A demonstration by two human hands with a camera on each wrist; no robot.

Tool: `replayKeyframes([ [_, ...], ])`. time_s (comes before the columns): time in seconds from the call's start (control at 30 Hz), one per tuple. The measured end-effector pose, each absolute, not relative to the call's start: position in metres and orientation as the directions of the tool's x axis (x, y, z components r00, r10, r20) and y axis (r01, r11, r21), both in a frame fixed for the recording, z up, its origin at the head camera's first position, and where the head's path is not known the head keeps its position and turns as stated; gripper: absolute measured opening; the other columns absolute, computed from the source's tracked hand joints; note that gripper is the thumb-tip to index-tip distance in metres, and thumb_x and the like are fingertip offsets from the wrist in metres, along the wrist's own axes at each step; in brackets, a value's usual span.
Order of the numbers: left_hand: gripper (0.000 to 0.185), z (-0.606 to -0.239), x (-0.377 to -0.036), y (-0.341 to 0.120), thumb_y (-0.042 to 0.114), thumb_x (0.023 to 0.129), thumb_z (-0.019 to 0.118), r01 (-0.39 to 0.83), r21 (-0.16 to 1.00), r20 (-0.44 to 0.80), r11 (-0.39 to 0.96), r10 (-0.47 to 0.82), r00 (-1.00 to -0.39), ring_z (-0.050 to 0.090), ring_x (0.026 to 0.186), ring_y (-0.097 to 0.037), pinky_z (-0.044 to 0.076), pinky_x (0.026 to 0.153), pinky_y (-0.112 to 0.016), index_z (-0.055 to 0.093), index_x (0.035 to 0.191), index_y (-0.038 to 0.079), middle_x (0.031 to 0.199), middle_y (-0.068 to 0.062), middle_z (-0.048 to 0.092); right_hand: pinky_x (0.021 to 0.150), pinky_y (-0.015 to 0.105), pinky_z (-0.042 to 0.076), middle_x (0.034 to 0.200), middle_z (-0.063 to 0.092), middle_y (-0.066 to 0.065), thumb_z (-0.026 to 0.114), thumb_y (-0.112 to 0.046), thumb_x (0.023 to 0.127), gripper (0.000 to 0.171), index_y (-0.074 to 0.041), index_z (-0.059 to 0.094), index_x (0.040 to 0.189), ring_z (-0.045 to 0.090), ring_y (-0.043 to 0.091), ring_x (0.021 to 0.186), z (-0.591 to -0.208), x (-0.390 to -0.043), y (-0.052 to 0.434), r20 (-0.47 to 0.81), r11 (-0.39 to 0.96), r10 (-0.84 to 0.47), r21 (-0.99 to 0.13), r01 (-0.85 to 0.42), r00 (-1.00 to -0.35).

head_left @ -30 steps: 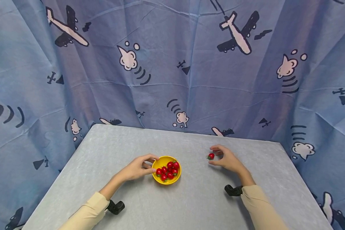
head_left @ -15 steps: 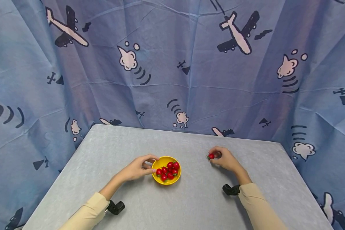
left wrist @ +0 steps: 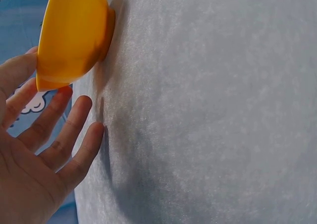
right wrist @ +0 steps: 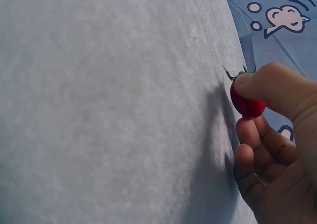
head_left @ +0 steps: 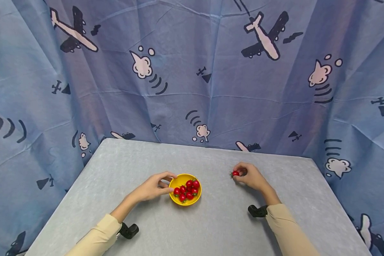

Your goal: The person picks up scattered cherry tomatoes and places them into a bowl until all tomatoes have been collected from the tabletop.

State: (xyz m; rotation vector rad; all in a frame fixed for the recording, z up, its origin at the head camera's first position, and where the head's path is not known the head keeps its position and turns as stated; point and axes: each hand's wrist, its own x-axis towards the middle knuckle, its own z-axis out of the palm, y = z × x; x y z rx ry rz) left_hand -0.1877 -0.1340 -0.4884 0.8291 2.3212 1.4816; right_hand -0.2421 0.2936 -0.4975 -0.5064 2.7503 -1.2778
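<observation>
Nearest the desk's [head_left: 211,227] front edge, two cream sleeves [head_left: 97,238] enter from the left and right front corners, each with a black wrist mount lying on the surface.

Further in, about mid-desk, the left hand [head_left: 152,187] rests at the left side of the yellow bowl [head_left: 179,201]. The head view shows thumb and forefinger touching the bowl's rim and the red cherry tomatoes [head_left: 187,189] heaped inside. The left wrist view does not show that fruit; it shows the bowl's outer wall [left wrist: 74,33] and foot standing on the desk, and the remaining fingers [left wrist: 74,135] spread and relaxed just beside it.

To the right, slightly nearer the back edge and well apart from the bowl, the right hand [head_left: 251,177] pinches a single cherry tomato [head_left: 235,173]. The right wrist view adds detail: the thumb [right wrist: 267,85] presses on the fruit [right wrist: 245,105], its green stem [right wrist: 235,74] points toward the desk, and the other fingers are curled beneath.

Behind the back edge hangs a blue curtain [head_left: 192,71] printed with aeroplanes.
</observation>
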Motion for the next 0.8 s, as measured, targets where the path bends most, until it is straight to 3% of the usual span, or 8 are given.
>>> replayKeyframes([
  [0.8, 0.04, -0.491, -0.189, -0.134, 0.008, 0.097, 0.07, 0.333, 0.888, 0.087, 0.316, 0.597, -0.797, 0.068, 0.103, -0.03, 0.055, 0.089, -0.037, 0.058, 0.135, 0.003, 0.136, -0.017, 0.058, 0.07, 0.028, 0.051, 0.096, 0.068, 0.009, 0.082, -0.001, 0.086, 0.023, -0.001, 0.068, 0.104, 0.062, 0.024, 0.083, -0.493, -0.225, 0.298, 0.136, 0.518, -0.32, -0.803, -0.293, -0.938],
])
